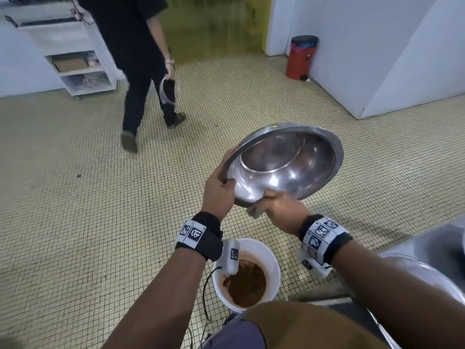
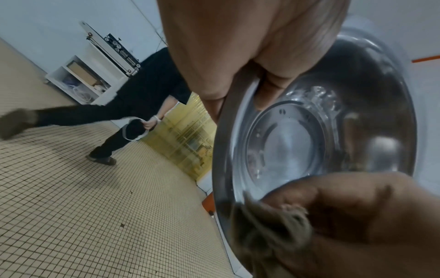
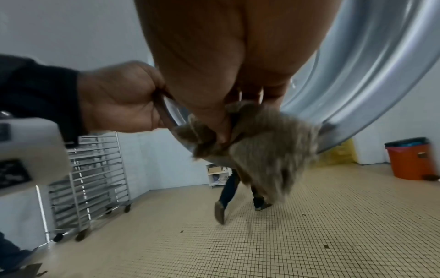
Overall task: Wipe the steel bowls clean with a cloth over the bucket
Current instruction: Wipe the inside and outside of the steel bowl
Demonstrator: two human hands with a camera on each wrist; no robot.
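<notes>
A large steel bowl point(image 1: 289, 162) is held tilted in the air, its inside facing me, beyond the white bucket point(image 1: 273, 258) on the floor. My left hand point(image 1: 219, 187) grips the bowl's left rim, thumb inside, as the left wrist view shows on the rim point(image 2: 226, 116). My right hand point(image 1: 281, 210) clutches a grey-brown cloth point(image 3: 266, 148) and presses it over the bowl's near rim point(image 3: 352, 90); the cloth point(image 1: 255, 210) hangs below the edge. The bucket holds brown residue point(image 1: 247, 283).
Another person in black point(image 1: 141, 59) walks away across the tiled floor carrying a round object. A red pedal bin point(image 1: 300, 57) stands by the white wall at right, a white shelf cart point(image 1: 75, 64) at left, a metal tray rack point(image 3: 90, 180). More steel bowls point(image 1: 427, 268) sit at my right.
</notes>
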